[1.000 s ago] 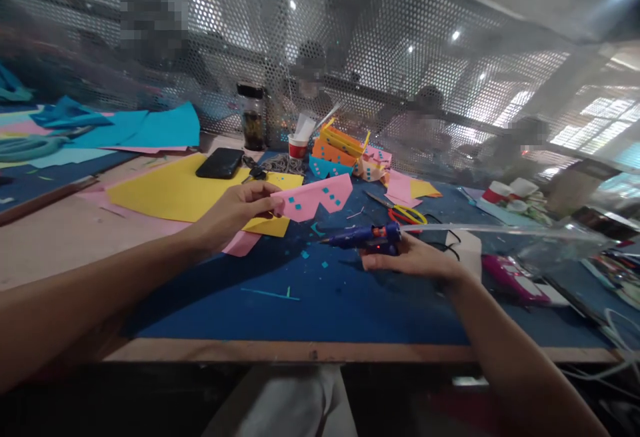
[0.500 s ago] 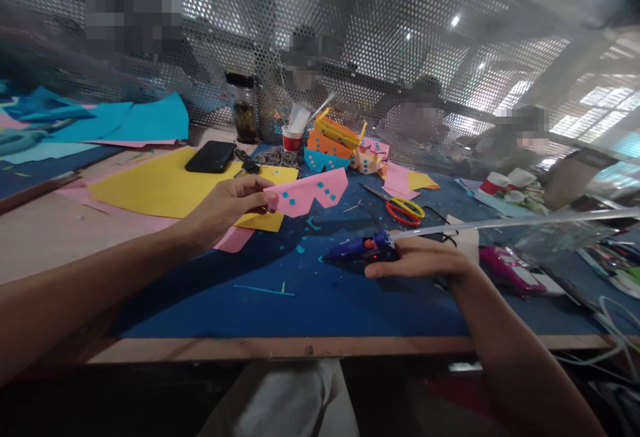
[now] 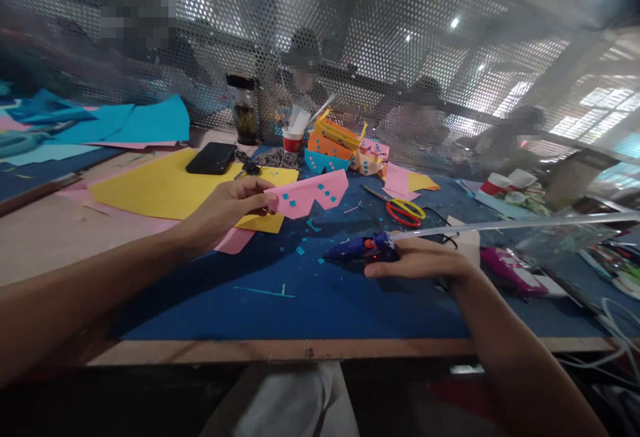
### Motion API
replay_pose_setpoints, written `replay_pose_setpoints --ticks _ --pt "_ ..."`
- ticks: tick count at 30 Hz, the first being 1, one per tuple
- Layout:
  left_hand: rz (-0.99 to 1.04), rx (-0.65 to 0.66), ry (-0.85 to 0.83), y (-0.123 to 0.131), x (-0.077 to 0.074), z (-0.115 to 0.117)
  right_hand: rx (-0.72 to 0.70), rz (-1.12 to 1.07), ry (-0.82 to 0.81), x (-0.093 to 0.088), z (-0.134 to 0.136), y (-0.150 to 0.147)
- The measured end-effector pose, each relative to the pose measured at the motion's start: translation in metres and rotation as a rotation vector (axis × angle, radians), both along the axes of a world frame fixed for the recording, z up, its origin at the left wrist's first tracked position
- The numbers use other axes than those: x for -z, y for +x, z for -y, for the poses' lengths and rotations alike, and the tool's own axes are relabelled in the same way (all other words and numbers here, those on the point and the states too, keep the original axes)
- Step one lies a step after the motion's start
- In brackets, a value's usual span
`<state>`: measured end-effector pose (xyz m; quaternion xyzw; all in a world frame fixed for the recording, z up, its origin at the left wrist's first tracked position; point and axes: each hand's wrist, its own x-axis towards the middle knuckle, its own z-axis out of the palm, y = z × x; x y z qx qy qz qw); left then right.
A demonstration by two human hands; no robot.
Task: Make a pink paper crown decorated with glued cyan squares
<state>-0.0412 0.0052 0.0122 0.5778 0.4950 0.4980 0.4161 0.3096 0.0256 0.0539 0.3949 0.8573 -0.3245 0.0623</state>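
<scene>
Between thumb and fingers, my left hand (image 3: 245, 200) pinches the left end of a pink paper cutout (image 3: 305, 197), shaped like glasses with small blue squares on it. It is held above the blue tabletop. My right hand (image 3: 415, 256) is wrapped round a dark blue glue gun (image 3: 357, 247) with a long clear glue stick (image 3: 500, 226) running out of its back to the right. The gun's nozzle points left, right beside a small blue paper square (image 3: 321, 261) on the table; I cannot tell if they touch. More blue scraps (image 3: 300, 250) lie around.
Red-and-yellow scissors (image 3: 405, 212) lie beyond the glue gun. Yellow paper (image 3: 150, 184) with a black phone (image 3: 211, 158) is on the left. Finished-looking paper cutouts (image 3: 330, 147), a paper cup (image 3: 292, 140) and a jar (image 3: 245, 110) stand against the perforated metal screen (image 3: 350, 24).
Almost nothing differs. Both hands keep their places, with the pink cutout and the glue gun still in them; the view has shifted very slightly.
</scene>
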Motion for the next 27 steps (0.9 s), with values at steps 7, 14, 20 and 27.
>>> replay_pose_setpoints --ticks 7,14,20,27 --pt "-0.004 0.002 0.004 0.000 0.000 0.000 -0.038 -0.102 0.042 0.002 0.000 -0.002" --pt "-0.014 -0.030 0.002 0.000 -0.001 -0.001 0.062 -0.076 0.010 0.002 0.002 0.001" --pt "0.031 -0.043 0.013 -0.001 -0.002 -0.002 0.063 -0.250 0.013 0.004 0.009 -0.017" --pt "0.050 -0.087 0.023 -0.003 -0.002 -0.004 -0.005 -0.373 0.026 0.003 0.004 -0.046"
